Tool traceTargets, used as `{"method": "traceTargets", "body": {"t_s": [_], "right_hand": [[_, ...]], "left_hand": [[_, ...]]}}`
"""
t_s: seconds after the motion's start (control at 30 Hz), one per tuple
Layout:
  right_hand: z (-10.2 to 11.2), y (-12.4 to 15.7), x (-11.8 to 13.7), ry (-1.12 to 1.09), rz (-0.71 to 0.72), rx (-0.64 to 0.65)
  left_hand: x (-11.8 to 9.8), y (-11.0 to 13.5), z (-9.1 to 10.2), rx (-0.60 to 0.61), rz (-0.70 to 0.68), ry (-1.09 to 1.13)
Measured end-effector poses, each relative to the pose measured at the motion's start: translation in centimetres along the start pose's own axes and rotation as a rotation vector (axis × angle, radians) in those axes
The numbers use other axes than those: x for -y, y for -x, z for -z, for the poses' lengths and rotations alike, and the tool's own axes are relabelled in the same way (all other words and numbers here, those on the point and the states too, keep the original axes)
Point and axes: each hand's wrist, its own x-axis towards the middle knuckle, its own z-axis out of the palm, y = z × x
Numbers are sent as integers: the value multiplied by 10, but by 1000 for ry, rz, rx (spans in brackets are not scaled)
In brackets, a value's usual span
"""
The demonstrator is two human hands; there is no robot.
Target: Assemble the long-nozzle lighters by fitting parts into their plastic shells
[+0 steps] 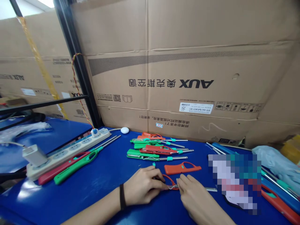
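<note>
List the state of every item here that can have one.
red lighter shell: open, unassembled, pinched between left hand and right hand.
orange shell: lying flat, untouched.
lighter pile: lying crisscross, tubes pointing right.
power strip: one plug in at its far end.
green lighter: lying flat beside the red lighter.

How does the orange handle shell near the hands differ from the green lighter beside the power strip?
The orange handle shell has no metal tube; the green lighter carries a long one. The shell lies almost level, the lighter slants. Both rest untouched on the blue table.
</note>
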Motion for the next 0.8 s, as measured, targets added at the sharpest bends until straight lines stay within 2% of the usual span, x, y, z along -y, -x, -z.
{"method": "traceTargets", "body": {"t_s": [0.13,0.23,0.33,0.43,0.67,0.8], "right_hand": [[20,3,-14,-59,-54,-40],[29,7,-16,-277,-164,-129],[28,8,-14,-446,-209,-190],[22,6,-11,-533,-203,-185],[20,-1,-7,-597,-183,-193],[18,-3,-4,-562,-162,-223]], "left_hand": [[1,1,0,-21,5,29],[2,1,0,-18,37,43],[3,0,0,-8,52,50],[3,0,0,2,55,63],[2,0,1,19,57,81],[2,1,1,22,53,88]]}}
